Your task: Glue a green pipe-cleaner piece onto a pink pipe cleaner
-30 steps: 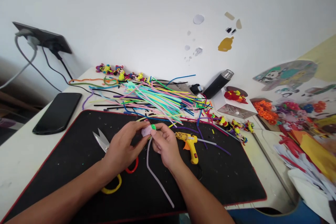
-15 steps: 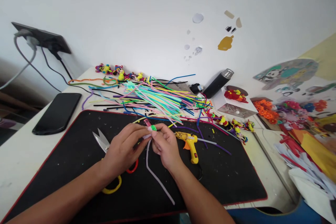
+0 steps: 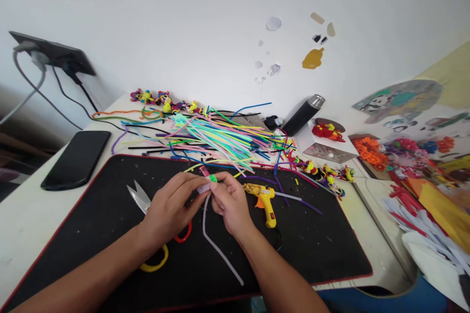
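Over the black mat, my left hand (image 3: 172, 203) pinches a coiled part of a pale lilac pipe cleaner (image 3: 221, 253), whose bent tail hangs down onto the mat. My right hand (image 3: 229, 198) grips the same small piece from the right, with fingertips by a bright green band (image 3: 212, 178). A short dark-pink, tube-like end (image 3: 204, 171) sticks up from between the hands; its kind is unclear. My fingers partly hide the coil. Scissors (image 3: 140, 197) with red and yellow handles lie partly under my left hand. A yellow glue gun (image 3: 265, 200) lies right of my right hand.
Behind the black mat (image 3: 316, 249) lies a heap of coloured pipe cleaners (image 3: 220, 137). A black phone (image 3: 77, 159) rests at left. Small colourful figures (image 3: 326, 173) lie at right, near a black flask (image 3: 304, 115) and a white box (image 3: 328, 149).
Both hands keep their grip on the piece, with slight finger movement and the coil showing a little more. The whole view has shifted slightly.
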`<action>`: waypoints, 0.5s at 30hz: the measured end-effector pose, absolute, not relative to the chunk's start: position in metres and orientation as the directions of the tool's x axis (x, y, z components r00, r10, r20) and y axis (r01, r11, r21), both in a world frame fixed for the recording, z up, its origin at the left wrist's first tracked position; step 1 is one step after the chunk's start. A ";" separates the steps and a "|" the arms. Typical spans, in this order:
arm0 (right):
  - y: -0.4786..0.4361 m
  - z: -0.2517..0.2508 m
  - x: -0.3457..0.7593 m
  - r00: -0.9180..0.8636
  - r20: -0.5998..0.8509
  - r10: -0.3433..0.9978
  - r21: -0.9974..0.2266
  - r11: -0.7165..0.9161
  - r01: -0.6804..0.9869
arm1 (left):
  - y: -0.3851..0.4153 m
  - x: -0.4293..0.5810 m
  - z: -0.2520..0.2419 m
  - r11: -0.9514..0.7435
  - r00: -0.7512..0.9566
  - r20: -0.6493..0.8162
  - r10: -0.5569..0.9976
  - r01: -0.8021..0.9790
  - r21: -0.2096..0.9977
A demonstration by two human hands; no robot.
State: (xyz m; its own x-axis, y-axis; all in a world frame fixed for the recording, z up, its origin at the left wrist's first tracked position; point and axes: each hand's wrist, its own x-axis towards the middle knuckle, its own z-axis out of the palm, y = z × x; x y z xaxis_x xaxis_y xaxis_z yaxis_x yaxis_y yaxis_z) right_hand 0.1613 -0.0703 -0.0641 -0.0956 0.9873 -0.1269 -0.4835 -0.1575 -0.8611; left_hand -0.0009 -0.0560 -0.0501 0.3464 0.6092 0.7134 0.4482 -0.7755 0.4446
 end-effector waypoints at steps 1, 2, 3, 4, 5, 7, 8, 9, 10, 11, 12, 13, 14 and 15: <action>-0.070 -0.064 0.161 -0.096 -0.128 0.987 -0.861 -0.159 -0.483 | -0.056 -0.001 -0.050 -0.776 0.345 0.714 0.609 0.447 0.445; -0.070 -0.064 0.161 -0.096 -0.129 0.987 -0.862 -0.159 -0.482 | -0.056 -0.001 -0.050 -0.776 0.345 0.715 0.609 0.447 0.445; -0.070 -0.064 0.162 -0.095 -0.128 0.987 -0.863 -0.158 -0.480 | -0.057 -0.001 -0.050 -0.776 0.346 0.714 0.609 0.448 0.445; -0.070 -0.063 0.162 -0.096 -0.127 0.987 -0.864 -0.158 -0.478 | -0.057 -0.001 -0.050 -0.775 0.350 0.711 0.610 0.450 0.444; -0.070 -0.063 0.162 -0.096 -0.126 0.987 -0.865 -0.157 -0.477 | -0.057 -0.001 -0.051 -0.774 0.354 0.707 0.612 0.453 0.443; -0.070 -0.063 0.162 -0.099 -0.125 0.987 -0.866 -0.158 -0.475 | -0.057 -0.001 -0.051 -0.772 0.362 0.701 0.614 0.459 0.439; -0.070 -0.063 0.162 -0.099 -0.125 0.987 -0.866 -0.157 -0.476 | -0.057 -0.002 -0.052 -0.771 0.364 0.700 0.615 0.463 0.437; -0.070 -0.064 0.162 -0.098 -0.124 0.987 -0.865 -0.156 -0.477 | -0.057 -0.002 -0.052 -0.770 0.365 0.698 0.616 0.467 0.435; -0.069 -0.064 0.162 -0.097 -0.124 0.988 -0.865 -0.156 -0.477 | -0.056 -0.002 -0.053 -0.769 0.366 0.698 0.616 0.471 0.432; -0.069 -0.064 0.162 -0.097 -0.123 0.988 -0.865 -0.155 -0.476 | -0.056 -0.003 -0.053 -0.769 0.366 0.698 0.615 0.474 0.429; -0.069 -0.064 0.162 -0.097 -0.122 0.988 -0.866 -0.154 -0.475 | -0.056 -0.003 -0.053 -0.768 0.365 0.699 0.615 0.478 0.426; -0.069 -0.064 0.163 -0.096 -0.122 0.988 -0.867 -0.153 -0.474 | -0.056 -0.003 -0.053 -0.767 0.364 0.700 0.615 0.482 0.424; -0.069 -0.063 0.163 -0.095 -0.123 0.988 -0.868 -0.153 -0.472 | -0.056 -0.003 -0.053 -0.766 0.362 0.701 0.615 0.485 0.422; -0.069 -0.063 0.163 -0.094 -0.124 0.988 -0.868 -0.154 -0.471 | -0.055 -0.004 -0.053 -0.765 0.362 0.700 0.616 0.487 0.421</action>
State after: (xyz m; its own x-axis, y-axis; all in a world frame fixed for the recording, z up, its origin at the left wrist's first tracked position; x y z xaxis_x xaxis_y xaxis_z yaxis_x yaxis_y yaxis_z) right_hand 0.1625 -0.0689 -0.0634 -0.0940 0.9878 -0.1238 -0.4713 -0.1537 -0.8685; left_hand -0.0035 -0.0554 -0.0530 0.3619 0.6155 0.7001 0.4874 -0.7651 0.4207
